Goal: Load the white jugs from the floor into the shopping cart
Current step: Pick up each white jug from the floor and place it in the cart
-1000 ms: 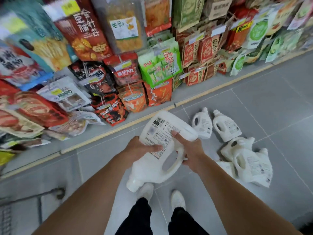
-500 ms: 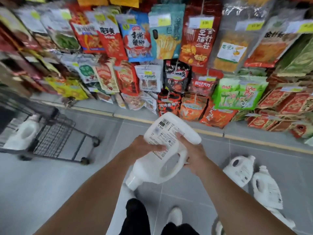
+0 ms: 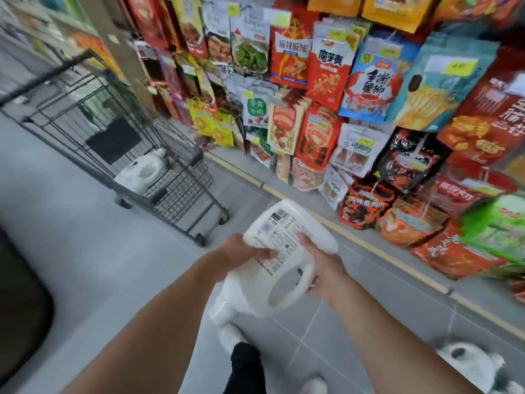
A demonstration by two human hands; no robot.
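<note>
Both hands point(image 3: 287, 258) grip white jug point(image 3: 272, 260); cart point(image 3: 176, 177) holds another jug point(image 3: 140, 173).

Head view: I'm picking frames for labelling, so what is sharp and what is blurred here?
Head view: the held jug and both hands are fairly sharp; the shopping cart, snack packets and floor jug are motion-smeared; wide-angle bending at edges.
</note>
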